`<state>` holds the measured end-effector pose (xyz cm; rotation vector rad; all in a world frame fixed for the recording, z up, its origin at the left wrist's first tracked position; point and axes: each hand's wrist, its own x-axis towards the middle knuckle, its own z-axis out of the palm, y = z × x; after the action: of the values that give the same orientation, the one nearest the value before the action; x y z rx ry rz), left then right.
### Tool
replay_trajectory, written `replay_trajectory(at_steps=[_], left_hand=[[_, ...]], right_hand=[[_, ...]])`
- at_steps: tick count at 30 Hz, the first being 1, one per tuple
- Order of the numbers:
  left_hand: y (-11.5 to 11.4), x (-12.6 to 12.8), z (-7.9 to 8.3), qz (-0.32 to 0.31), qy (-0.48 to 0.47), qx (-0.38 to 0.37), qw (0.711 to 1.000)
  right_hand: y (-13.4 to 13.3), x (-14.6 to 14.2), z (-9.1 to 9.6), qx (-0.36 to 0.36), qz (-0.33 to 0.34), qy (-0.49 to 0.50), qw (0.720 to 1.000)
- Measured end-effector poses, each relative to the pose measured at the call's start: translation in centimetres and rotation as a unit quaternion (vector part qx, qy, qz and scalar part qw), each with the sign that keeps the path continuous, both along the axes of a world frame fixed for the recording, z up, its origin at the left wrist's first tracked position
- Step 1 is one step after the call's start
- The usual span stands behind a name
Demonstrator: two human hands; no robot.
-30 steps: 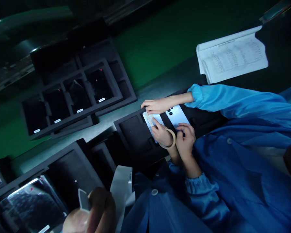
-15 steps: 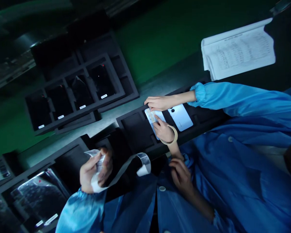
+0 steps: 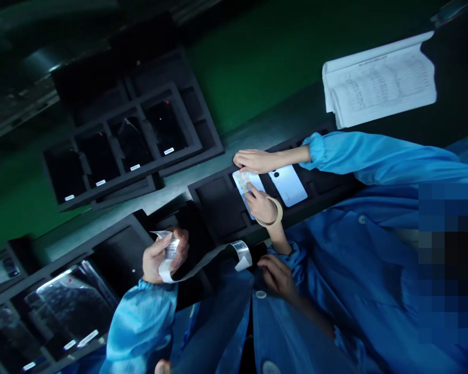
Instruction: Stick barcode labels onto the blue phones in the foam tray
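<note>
strip on phone [image 3: 244, 183] unclear, sheet [image 3: 378, 80] unreadable, patch [image 3: 450, 262] pixelated

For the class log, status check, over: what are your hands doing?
Left hand gripping film strip, right hand open by gown. Strip's looped end hanging free. Co-worker's hands on pale blue phone, clear of strip.

The light is dim and cool, with a dark, greenish cast over most of the frame. The brightest patches are the stack of paper sheets [image 3: 378, 80] at the upper right, the pale phone [image 3: 287, 186], and the narrow grey strip of bench [image 3: 195, 195]. Glossy film [image 3: 72, 306] in the lower-left tray throws a white glare. The top-left corner sinks into soft, murky shadow, its shapes hard to read. A coarse pixelated block [image 3: 448, 262] covers part of the right edge.
</note>
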<state>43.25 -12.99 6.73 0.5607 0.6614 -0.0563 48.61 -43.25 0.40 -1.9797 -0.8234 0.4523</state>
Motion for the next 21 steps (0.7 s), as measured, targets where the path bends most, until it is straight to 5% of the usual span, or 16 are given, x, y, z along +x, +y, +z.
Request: replay_trajectory(at_steps=[13, 21], left_hand=[[0.1, -0.1, -0.7, -0.032, -0.019, 0.004, 0.999], [-0.1, 0.6, -0.3, -0.049, -0.013, 0.017, 0.999]], right_hand=[[1.1, 0.0, 1.7, 0.015, -0.001, 0.013, 1.000], [-0.6, 0.0, 3.8, 0.051, -0.003, -0.025, 0.998]])
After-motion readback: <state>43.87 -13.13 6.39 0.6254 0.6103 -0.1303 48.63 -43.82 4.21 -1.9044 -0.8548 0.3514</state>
